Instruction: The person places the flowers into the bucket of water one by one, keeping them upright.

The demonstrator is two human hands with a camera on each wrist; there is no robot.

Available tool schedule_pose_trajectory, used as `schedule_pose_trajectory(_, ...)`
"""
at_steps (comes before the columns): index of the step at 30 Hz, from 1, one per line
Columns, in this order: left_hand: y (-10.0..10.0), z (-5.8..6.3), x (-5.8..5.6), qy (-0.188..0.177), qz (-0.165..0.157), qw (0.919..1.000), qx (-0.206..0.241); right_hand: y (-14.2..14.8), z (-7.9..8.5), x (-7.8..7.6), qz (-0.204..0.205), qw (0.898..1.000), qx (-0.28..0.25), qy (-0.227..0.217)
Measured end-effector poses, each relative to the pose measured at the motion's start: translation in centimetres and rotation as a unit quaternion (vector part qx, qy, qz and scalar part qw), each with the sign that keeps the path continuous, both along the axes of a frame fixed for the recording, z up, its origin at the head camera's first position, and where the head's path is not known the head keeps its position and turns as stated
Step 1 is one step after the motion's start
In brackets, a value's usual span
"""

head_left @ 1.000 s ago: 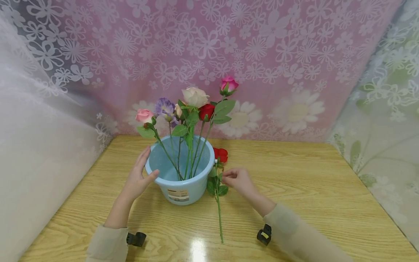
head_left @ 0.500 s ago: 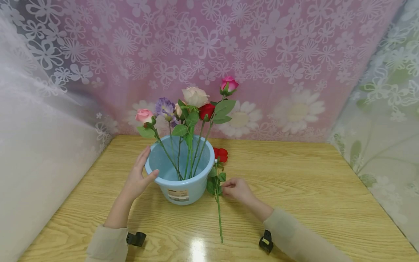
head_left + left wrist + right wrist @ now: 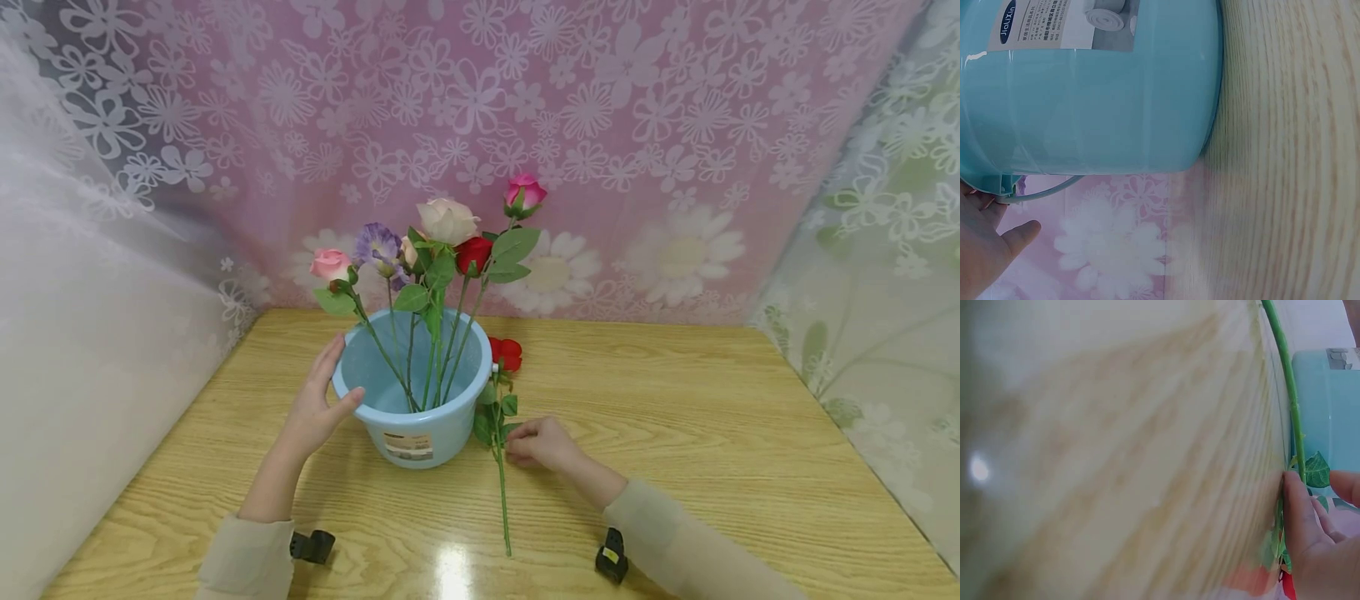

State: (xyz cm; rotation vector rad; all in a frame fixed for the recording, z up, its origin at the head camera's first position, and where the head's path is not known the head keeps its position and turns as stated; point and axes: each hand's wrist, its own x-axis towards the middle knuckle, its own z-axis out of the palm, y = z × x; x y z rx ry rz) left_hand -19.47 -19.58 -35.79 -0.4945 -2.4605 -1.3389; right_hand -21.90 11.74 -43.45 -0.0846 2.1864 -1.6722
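Observation:
A light blue bucket point(image 3: 411, 429) stands upright on the table with several artificial flowers leaning in it. My left hand point(image 3: 324, 400) rests against the left of its rim, thumb spread from the fingers; in the left wrist view the fingers reach the rim by the handle point(image 3: 1047, 192). Right of the bucket lies a red artificial flower point(image 3: 504, 487) with green leaves, its stem pointing towards me. Beside its lower leaves is my right hand point(image 3: 551, 446). In the right wrist view the green stem point(image 3: 1291, 394) passes between its fingers and thumb, which stand apart.
Above the bucket rise a pink rose point(image 3: 330, 265), a purple flower point(image 3: 377, 248), a cream rose point(image 3: 447, 221), a red rose point(image 3: 474, 257) and a magenta rose point(image 3: 525, 194). Behind the wooden table point(image 3: 675, 392) hangs a pink patterned curtain point(image 3: 600, 125).
My right hand has moved from the upper leaves of the lying flower towards me, down to its lower leaves. The left hand, bucket and flowers have stayed put.

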Motion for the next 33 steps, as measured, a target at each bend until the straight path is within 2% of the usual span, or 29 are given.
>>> schedule_pose_trajectory(6, -1.4, -2.5, -1.9, 0.003, 0.003, 0.9999, -0.016, -0.1, -0.2, 0.0, 0.009, 0.999, -0.012, -0.042)
schedule_pose_trajectory(11, -1.4, -2.5, -1.9, 0.004, -0.003, 1.0000, -0.008, -0.4, -0.3, -0.2, 0.001, 0.997, -0.019, -0.076)
schedule_pose_trajectory(17, -1.4, -2.5, -2.0, 0.005, -0.002, 0.9999, -0.010, -0.8, -0.3, -0.2, -0.010, 0.995, -0.023, -0.095)
schedule_pose_trajectory(29, -1.5, -2.7, -1.9, 0.003, 0.001, 0.9999, -0.010, -1.4, -0.9, -0.2, -0.024, 0.995, -0.027, -0.092)
schedule_pose_trajectory(33, -1.5, -2.8, -1.9, 0.004, 0.003, 0.9999, -0.011, -1.8, -0.8, 0.0, -0.032, 0.996, -0.008, -0.081)
